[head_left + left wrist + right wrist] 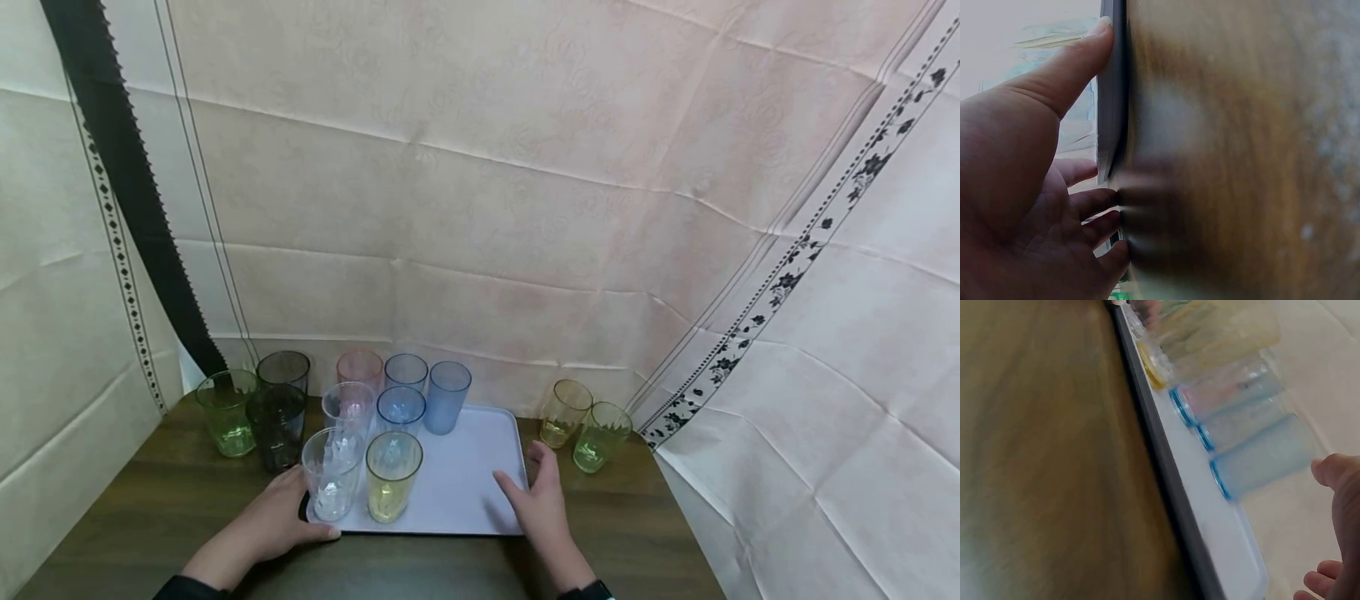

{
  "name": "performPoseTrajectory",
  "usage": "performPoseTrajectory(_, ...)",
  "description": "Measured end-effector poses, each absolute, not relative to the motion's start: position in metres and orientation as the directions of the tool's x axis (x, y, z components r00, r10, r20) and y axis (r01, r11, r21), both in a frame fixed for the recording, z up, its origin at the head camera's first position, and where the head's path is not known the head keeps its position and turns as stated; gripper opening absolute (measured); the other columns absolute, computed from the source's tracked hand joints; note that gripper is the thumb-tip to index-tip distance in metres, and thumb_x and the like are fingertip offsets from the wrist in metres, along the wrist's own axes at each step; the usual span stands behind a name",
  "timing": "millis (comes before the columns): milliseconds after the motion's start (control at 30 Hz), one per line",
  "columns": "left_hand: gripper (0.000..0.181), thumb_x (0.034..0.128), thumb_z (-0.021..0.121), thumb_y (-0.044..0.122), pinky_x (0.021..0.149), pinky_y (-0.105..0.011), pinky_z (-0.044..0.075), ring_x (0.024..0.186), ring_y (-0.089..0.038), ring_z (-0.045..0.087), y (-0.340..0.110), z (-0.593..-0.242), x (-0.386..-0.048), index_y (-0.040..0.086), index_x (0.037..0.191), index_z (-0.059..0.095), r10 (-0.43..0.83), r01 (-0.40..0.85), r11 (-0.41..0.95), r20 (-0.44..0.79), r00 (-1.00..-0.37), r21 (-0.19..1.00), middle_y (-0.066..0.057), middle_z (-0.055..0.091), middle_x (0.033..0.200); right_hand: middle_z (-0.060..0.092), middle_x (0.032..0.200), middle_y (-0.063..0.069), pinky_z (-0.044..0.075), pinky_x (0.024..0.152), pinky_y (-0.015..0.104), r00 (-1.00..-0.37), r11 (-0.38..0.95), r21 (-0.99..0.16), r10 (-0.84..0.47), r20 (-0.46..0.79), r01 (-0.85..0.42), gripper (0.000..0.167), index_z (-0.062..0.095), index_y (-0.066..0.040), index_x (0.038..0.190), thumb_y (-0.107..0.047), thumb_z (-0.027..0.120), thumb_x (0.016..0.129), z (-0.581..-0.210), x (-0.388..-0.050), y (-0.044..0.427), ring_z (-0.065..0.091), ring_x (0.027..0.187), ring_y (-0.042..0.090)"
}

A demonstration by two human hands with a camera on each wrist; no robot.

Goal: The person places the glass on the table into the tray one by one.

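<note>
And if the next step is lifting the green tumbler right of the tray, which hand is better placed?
Probably the right hand: it is empty and nearer that green tumbler, while the left hand touches the tray at its left end.

Smooth tray (476, 475), glossy transparent tumblers (393, 483)

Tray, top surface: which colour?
Tray: plain white, faintly lavender; best in the head view.
</note>
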State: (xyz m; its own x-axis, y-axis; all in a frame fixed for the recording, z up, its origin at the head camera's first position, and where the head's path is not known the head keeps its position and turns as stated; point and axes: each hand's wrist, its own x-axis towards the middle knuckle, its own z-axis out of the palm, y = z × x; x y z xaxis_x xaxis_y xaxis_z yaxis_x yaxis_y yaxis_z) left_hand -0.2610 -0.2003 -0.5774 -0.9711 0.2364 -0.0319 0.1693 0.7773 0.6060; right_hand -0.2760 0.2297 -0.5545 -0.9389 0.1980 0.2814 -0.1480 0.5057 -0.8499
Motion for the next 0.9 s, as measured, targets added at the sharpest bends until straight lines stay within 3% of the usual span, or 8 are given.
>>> performPoseTrajectory(200,0.126,0.0788,0.097,0.061,0.118,-0.079,0.036,0.152,-0.066,0.030,-0.199,-0.577,-0.261,-0.012,0.164,0.038,0.242,0.178,0.772,-0.024,-0.970,0.610,-0.044,0.033,0.166,0.056,0.147,0.028,0.044,0.119,0.065,-0.920,0.509,-0.852,0.264,0.289,-0.122,0.084,0.043,0.005,0.155,-0.021,0.094,0.093,-0.559,-0.245,0.255,0.055,0.142,0.048)
performPoseTrajectory(400,0.125,0.0796,0.097,0.059,0.117,-0.079,0.036,0.152,-0.067,0.031,-0.200,-0.577,-0.260,-0.011,0.164,0.038,0.251,0.195,0.764,-0.005,-0.968,0.615,-0.044,0.034,0.166,0.056,0.147,0.027,0.045,0.118,0.066,-0.915,0.518,-0.850,0.291,0.279,-0.094,0.083,0.043,0.004,0.155,-0.020,0.093,0.094,-0.559,-0.237,0.264,0.055,0.142,0.047)
performPoseTrajectory(633,0.122,0.0800,0.097,0.058,0.116,-0.079,0.037,0.150,-0.068,0.032,-0.201,-0.578,-0.260,-0.011,0.163,0.040,0.256,0.212,0.762,0.015,-0.967,0.612,-0.045,0.035,0.165,0.059,0.141,0.030,0.049,0.115,0.065,-0.867,0.523,-0.844,0.360,0.343,-0.117,0.073,0.049,0.006,0.146,-0.019,0.093,0.093,-0.557,-0.253,0.276,0.059,0.135,0.048)
performPoseTrajectory(900,0.122,0.0789,0.097,0.059,0.116,-0.079,0.036,0.150,-0.067,0.033,-0.200,-0.581,-0.262,-0.011,0.163,0.041,0.258,0.219,0.764,0.025,-0.966,0.607,-0.044,0.037,0.164,0.048,0.143,0.033,0.050,0.111,0.064,-0.794,0.514,-0.857,0.537,0.284,0.041,0.078,0.040,0.008,0.152,-0.025,0.086,0.099,-0.550,-0.291,0.335,0.054,0.134,0.050)
